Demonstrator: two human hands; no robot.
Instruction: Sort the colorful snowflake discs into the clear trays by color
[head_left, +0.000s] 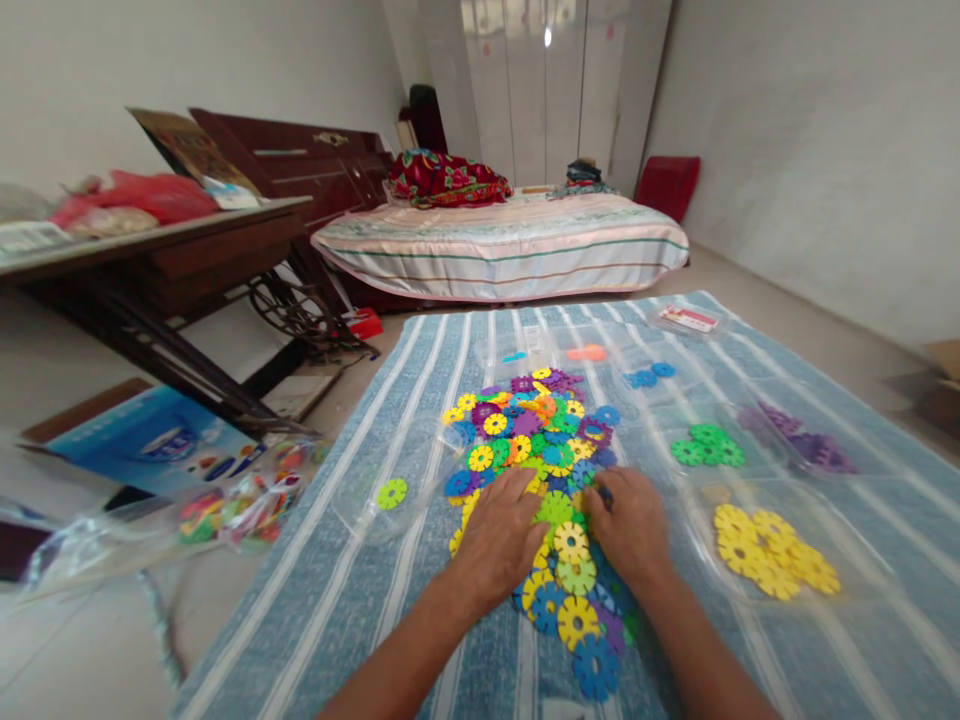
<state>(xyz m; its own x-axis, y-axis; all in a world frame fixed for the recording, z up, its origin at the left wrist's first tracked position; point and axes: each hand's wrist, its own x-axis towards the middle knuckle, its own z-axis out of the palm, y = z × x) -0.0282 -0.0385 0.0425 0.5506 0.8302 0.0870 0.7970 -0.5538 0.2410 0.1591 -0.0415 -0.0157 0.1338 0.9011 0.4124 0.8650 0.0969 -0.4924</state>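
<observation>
A heap of colourful plastic snowflake discs with notched rims lies mid-table. Over its left side rests my left hand, fingers stretched forward and thumb apart, touching the discs. My right hand is at the heap's right edge with its fingers curled inward. Something dark blue shows at those fingertips, too small to make out. Between the hands lie a lime green disc and a yellow disc. Nearer me, a blue disc ends the heap.
Clear plastic trays ring the heap, holding yellow discs, green discs, purple discs, blue discs, orange discs and one lime disc. A striped cloth covers the table. Beyond stands a bed.
</observation>
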